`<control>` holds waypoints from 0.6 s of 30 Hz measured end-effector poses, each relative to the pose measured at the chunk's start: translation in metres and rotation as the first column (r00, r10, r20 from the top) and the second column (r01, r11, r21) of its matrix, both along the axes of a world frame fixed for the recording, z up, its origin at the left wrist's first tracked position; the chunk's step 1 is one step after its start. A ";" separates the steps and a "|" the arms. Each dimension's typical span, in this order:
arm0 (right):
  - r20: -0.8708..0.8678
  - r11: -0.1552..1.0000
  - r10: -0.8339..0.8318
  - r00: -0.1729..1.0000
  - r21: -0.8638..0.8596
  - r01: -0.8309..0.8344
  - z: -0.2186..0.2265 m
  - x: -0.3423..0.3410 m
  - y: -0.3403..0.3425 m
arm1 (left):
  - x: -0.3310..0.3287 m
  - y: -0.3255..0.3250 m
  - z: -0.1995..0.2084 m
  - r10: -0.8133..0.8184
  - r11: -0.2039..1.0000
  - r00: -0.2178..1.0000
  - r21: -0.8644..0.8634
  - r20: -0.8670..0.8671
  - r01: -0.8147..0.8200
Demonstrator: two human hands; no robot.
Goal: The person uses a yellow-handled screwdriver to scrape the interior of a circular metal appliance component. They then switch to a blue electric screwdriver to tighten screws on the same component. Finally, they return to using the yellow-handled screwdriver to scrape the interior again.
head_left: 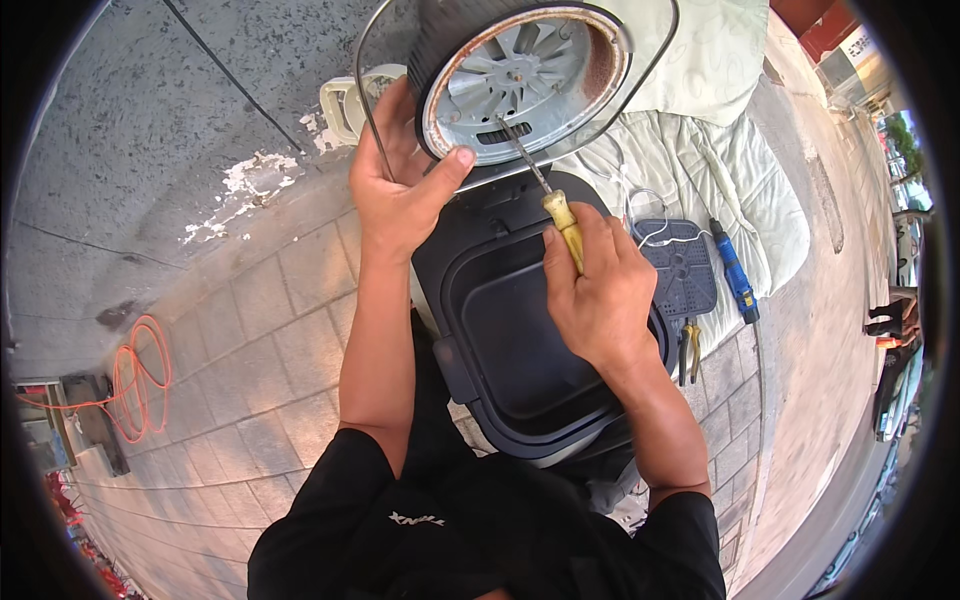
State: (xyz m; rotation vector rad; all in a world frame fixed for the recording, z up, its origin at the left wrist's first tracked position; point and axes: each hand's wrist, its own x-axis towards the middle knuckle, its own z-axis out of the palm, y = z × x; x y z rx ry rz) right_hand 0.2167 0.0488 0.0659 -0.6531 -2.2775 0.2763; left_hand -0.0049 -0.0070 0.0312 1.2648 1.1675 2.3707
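My left hand grips the near left edge of a round black appliance head, its thumb on the rim. The open underside shows a metal fan with radial blades, inside a dished metal plate with rusty brown patches. A thin dark hoop loops loosely around the head. My right hand is closed on a screwdriver with a yellowish handle. Its shaft points up and left, and the tip meets the metal plate beside a dark slot, below the fan. Beneath both hands is the black appliance body with a deep rounded cavity.
On a pale quilted cloth at the right lie a dark perforated tray, a blue pen-shaped tool and pliers. An orange cable coils on the paving at left. A grey wall with peeling paint stands far left.
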 end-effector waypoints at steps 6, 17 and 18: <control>-0.058 0.995 -0.002 0.998 -0.100 -0.004 -0.003 -0.005 -0.004 | -0.004 -0.003 -0.001 0.006 1.000 1.000 -0.007 -0.004 -0.006; -0.142 0.992 -0.038 0.989 -0.124 0.020 0.002 -0.001 -0.009 | -0.006 -0.002 -0.007 0.014 0.997 0.995 -0.082 0.099 -0.005; -0.144 0.994 -0.011 0.990 -0.111 -0.005 0.001 0.000 -0.010 | -0.019 -0.002 -0.023 0.052 0.992 0.995 -0.115 0.086 -0.042</control>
